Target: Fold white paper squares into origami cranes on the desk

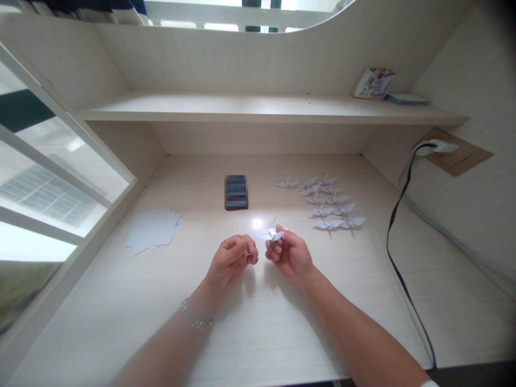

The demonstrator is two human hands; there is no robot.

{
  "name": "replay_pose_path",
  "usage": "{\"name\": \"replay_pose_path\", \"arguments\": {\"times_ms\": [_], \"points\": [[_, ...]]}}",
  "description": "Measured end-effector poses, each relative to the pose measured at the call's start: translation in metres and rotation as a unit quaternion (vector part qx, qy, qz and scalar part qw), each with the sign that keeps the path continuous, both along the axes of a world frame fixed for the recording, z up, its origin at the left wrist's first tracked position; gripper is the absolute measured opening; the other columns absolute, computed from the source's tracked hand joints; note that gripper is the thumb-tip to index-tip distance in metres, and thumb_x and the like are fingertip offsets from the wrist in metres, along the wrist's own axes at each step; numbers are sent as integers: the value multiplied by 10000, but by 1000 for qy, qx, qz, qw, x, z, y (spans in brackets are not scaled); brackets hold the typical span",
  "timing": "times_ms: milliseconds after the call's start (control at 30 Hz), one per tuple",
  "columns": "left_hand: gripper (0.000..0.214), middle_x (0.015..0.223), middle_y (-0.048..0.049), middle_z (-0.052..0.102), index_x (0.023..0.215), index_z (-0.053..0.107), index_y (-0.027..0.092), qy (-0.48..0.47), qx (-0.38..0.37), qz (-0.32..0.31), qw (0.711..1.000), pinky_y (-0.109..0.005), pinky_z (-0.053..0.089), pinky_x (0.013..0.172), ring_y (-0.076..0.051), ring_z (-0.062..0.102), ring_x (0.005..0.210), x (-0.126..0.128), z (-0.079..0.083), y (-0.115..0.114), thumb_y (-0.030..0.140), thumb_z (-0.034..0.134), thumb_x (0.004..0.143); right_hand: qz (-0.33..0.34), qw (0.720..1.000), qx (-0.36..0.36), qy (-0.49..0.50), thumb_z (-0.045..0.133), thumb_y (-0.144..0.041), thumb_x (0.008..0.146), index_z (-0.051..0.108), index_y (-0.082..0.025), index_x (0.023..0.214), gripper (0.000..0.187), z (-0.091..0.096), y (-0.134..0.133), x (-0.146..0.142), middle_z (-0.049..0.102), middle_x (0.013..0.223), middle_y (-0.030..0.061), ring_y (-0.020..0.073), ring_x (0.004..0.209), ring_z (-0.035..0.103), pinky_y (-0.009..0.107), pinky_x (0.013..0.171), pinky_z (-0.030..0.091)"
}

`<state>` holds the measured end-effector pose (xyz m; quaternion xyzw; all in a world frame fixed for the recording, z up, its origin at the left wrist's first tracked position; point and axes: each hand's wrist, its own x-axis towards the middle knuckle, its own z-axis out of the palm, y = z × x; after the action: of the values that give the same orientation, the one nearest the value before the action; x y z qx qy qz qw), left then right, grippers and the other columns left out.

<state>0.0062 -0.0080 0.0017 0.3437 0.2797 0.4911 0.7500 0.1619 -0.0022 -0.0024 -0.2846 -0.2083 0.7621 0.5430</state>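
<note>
Above the worktop's point(258, 333) middle, the right hand point(291, 253) pinches a small paper crane point(271, 233) in its fingers, the left hand point(231, 259) curled empty just beside; a hard squeeze could crush its folds.

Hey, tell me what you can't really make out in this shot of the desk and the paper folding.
- Phone, head view: its face is blurred out.
- Paper crane in the right hand: fingers and a glare spot hide much of it.
- Left hand: curled; whether its grip touches the paper is unclear.
- Packet on the shelf: print too small.
- Black cable: cut off by the bottom edge.
</note>
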Motion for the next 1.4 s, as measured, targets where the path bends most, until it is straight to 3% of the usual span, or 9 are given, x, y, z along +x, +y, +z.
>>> {"name": "replay_pose_path", "arguments": {"times_ms": [233,367,633,867,1167,1267,1400], "points": [[294,659,-7,528,685,533,149,63,42,26,997,-244,365,558,-101,481,581,0,0,1,416,633,758,-16,997,28,-68,623,-336,781,490,-156,575,304,-3,1,1,432,481,-39,69,427,379,206,422,242],[233,622,7,537,710,532,159,116,35,41,992,-232,362,559,-95,478,576,3,0,0,360,633,772,-11,994,46,-95,650,-322,765,506,-148,589,287,-4,-1,-3,436,511,-43,65,435,393,211,432,261],[327,603,21,484,581,448,155,63,-13,59,996,-232,372,550,-93,487,569,2,6,1,356,616,778,-6,993,52,-108,669,-354,737,489,-157,579,310,-3,0,-4,442,513,-43,71,435,392,215,427,257],[243,584,13,539,672,543,159,197,34,83,976,-218,374,520,-93,484,526,6,1,1,365,655,734,-15,979,78,-188,648,-414,747,521,-160,574,333,-8,2,-2,472,491,-27,88,442,408,229,434,289],[270,595,21,531,660,492,164,135,-38,70,988,-208,385,517,-83,500,534,4,0,5,373,638,750,-43,972,58,-222,596,-470,779,514,-164,578,376,-7,7,0,478,524,-25,79,439,399,226,430,279],[291,606,13,551,665,504,160,146,-50,90,984,-209,394,508,-86,512,531,3,0,6,399,660,722,-93,950,77,-289,565,-486,796,501,-172,550,404,-8,8,2,467,497,-27,87,444,392,233,444,291],[315,609,7,562,666,530,153,179,-51,121,975,-208,400,490,-89,515,524,3,-3,7,433,671,698,-177,877,160,-417,610,-427,779,562,-184,609,300,-5,3,2,499,537,-19,111,510,423,245,497,322]]}}
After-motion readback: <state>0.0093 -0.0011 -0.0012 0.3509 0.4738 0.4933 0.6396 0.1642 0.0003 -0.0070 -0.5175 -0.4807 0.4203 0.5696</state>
